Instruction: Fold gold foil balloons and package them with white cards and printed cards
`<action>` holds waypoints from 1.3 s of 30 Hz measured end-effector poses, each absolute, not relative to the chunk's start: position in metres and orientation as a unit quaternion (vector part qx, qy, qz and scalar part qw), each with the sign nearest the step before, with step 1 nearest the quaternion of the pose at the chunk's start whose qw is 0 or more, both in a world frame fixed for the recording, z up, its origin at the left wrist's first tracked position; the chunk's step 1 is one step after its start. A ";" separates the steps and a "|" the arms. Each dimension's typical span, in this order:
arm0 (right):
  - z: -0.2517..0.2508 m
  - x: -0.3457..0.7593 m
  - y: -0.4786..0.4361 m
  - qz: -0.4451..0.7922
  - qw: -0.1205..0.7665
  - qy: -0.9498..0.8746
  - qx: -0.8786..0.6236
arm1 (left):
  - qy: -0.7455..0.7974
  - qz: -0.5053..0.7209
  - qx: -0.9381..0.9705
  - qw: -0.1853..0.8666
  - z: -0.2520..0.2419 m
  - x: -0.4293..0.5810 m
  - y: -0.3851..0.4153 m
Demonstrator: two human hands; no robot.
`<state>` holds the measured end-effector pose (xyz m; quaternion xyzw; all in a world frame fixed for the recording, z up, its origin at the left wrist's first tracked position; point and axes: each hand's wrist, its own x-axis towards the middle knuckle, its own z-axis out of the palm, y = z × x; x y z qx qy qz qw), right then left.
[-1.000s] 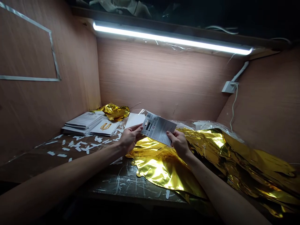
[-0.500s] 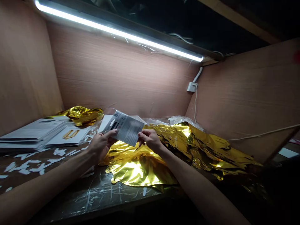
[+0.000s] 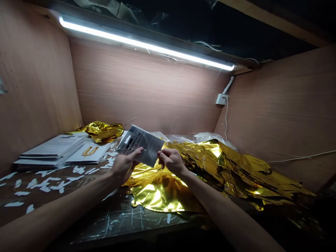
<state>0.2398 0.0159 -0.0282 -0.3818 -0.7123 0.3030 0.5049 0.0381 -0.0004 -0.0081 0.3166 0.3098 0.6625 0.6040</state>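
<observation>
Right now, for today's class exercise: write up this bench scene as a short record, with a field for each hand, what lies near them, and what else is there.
Left hand: holds a printed card by its lower edge, thumb on its face.
Right hand: pinches the same card at its lower corner.
Below the hands: gold foil balloon on a scratched dark bench.
To the right: heap of gold foil.
To the left: stack of printed packets, white paper scraps.
Behind: crumpled gold foil, light bar.
</observation>
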 end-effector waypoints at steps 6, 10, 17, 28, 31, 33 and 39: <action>-0.026 0.237 0.008 0.286 0.497 -0.723 -0.385 | 0.333 0.647 0.312 0.610 -0.022 0.048 -0.006; -0.027 0.239 0.010 0.276 0.493 -0.731 -0.383 | 0.324 0.644 0.329 0.610 -0.022 0.044 -0.003; -0.028 0.251 0.019 0.262 0.506 -0.723 -0.390 | 0.293 0.621 0.415 0.596 0.009 -0.015 0.031; -0.031 0.256 0.020 0.216 0.475 -0.753 -0.400 | 0.429 0.477 0.529 0.556 0.004 -0.044 0.055; -0.030 0.256 0.020 0.218 0.472 -0.754 -0.400 | 0.423 0.476 0.534 0.556 0.006 -0.045 0.051; -0.030 0.256 0.019 0.224 0.472 -0.755 -0.396 | 0.427 0.480 0.528 0.555 0.007 -0.045 0.048; -0.032 0.254 0.022 0.285 0.490 -0.730 -0.383 | 0.432 0.521 0.472 0.565 0.014 -0.043 0.044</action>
